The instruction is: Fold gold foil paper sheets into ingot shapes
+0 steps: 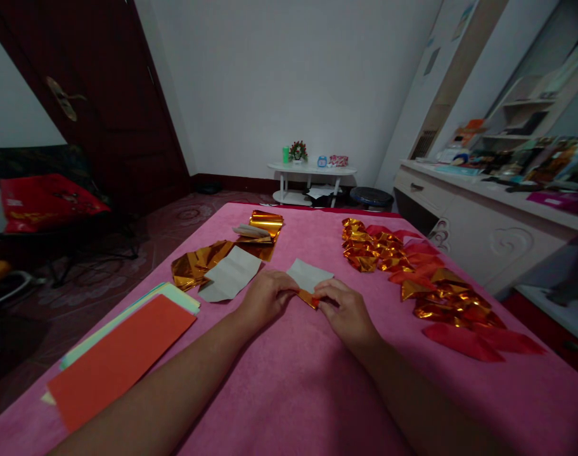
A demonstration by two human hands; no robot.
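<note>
Over the middle of the pink-covered table, a small sheet of gold foil paper (310,275) lies with its pale grey back up. Its near edge is folded over into a narrow gold strip. My left hand (269,296) pinches the left end of that fold, and my right hand (345,310) pinches the right end. A larger pale-backed sheet (232,273) rests just beyond my left forearm, beside crumpled gold foil (198,263). Further back sits a gold foil roll (267,221).
On the right are folded gold foil pieces (372,246) and red pieces (464,342). A stack of coloured paper with an orange sheet (122,361) on top lies at left. A white side table (312,169) stands by the wall, and a white cabinet (498,221) along the right.
</note>
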